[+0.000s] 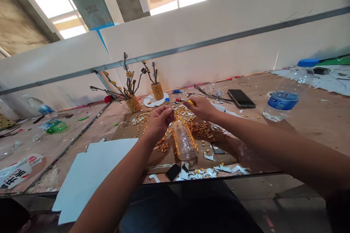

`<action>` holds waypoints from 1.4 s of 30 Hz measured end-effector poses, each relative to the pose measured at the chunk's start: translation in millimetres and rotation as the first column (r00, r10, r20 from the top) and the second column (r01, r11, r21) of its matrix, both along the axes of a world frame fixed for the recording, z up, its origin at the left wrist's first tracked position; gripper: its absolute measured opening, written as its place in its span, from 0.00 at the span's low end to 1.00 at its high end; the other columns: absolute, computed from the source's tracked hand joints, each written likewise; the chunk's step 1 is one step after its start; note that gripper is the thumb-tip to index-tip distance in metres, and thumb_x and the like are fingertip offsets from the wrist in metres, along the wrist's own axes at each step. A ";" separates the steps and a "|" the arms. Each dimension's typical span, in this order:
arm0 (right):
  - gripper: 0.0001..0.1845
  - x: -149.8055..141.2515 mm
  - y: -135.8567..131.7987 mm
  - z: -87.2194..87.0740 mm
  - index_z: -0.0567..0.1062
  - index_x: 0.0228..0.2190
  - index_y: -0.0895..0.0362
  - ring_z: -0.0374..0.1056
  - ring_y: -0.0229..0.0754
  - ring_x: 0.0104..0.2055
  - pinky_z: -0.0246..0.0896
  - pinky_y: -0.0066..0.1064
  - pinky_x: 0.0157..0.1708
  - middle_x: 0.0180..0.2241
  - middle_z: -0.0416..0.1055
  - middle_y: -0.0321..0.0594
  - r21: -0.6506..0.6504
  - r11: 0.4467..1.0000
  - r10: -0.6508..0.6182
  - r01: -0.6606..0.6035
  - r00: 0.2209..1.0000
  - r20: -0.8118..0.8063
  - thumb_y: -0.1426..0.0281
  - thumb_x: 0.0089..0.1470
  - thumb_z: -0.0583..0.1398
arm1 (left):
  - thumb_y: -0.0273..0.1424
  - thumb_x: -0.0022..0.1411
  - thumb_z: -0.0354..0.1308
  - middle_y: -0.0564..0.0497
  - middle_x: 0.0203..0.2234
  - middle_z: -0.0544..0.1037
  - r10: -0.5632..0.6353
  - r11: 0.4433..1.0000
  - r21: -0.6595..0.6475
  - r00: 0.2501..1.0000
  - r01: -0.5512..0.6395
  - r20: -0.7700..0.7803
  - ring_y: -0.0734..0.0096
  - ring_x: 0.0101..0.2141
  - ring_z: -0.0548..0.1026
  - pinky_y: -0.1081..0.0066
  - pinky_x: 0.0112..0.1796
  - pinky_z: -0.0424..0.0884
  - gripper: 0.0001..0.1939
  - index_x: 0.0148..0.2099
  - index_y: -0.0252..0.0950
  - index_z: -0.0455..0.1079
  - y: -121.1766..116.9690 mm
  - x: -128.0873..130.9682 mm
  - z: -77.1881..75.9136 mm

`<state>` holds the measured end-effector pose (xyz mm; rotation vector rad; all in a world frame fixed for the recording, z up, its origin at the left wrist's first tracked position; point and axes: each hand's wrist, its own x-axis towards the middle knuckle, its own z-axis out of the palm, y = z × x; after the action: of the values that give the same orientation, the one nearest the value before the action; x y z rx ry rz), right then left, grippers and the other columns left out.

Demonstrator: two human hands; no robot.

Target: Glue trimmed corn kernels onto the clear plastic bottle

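Note:
A clear plastic bottle [184,142] lies on its side on cardboard, with rows of yellow corn kernels stuck along its sides. My left hand [160,121] is just above its far end, thumb and fingers pinched together; what they hold is too small to make out. My right hand [201,107] is closed around a yellow object [191,102], mostly hidden by the fingers. Loose corn kernels [201,129] are scattered beneath and between both hands, touching the bottle's right side.
Two kernel-covered pots with twigs [133,104] [157,91] stand at the back. A phone [241,98] and an upright water bottle [283,100] are on the right. White board [95,167] overhangs the front edge at left. White scraps [209,173] litter the front.

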<state>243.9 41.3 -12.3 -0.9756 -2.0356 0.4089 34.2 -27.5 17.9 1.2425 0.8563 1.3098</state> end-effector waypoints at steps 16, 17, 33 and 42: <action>0.08 -9.5 -22.2 7.8 0.80 0.39 0.54 0.71 0.49 0.40 0.63 0.39 0.41 0.38 0.77 0.47 0.224 0.922 0.331 -0.317 0.943 -0.027 0.66 0.61 0.63 | 0.43 0.53 0.72 0.53 0.24 0.75 0.063 0.998 0.029 0.947 -0.057 -0.316 0.75 0.25 0.66 0.72 0.29 0.60 0.16 0.31 0.35 0.77 7.8 -1.8 -17.3; 0.08 -8.6 -22.6 9.1 0.81 0.40 0.54 0.71 0.49 0.41 0.63 0.39 0.41 0.39 0.77 0.47 0.228 0.916 0.337 -0.329 0.942 0.003 0.68 0.59 0.63 | 0.43 0.53 0.72 0.53 0.25 0.76 0.066 0.998 0.036 0.939 -0.057 -0.337 0.74 0.26 0.67 0.71 0.30 0.61 0.16 0.32 0.36 0.77 7.0 -1.4 -16.9; 0.12 17.6 -5.8 20.2 0.77 0.27 0.56 0.59 0.36 0.25 0.51 0.29 0.26 0.22 0.66 0.31 -0.422 0.800 0.512 -0.426 0.851 0.113 0.60 0.53 0.65 | 0.45 0.51 0.73 0.50 0.29 0.82 -0.119 0.992 -0.052 0.743 0.113 -0.659 0.65 0.30 0.75 0.67 0.35 0.68 0.18 0.35 0.36 0.81 12.1 -16.8 -19.3; 0.07 9.3 -6.4 11.7 0.74 0.25 0.56 0.57 0.35 0.24 0.49 0.28 0.26 0.22 0.64 0.29 -0.471 0.770 0.549 -0.431 0.823 0.144 0.67 0.52 0.64 | 0.49 0.52 0.72 0.49 0.29 0.82 -0.170 0.984 -0.077 0.735 0.159 -0.657 0.66 0.29 0.74 0.67 0.35 0.67 0.21 0.35 0.35 0.81 18.0 -18.0 -24.6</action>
<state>253.2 34.9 -0.6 -0.7438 -2.5250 1.0915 16.2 -9.4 -6.6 1.7704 1.2107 0.6940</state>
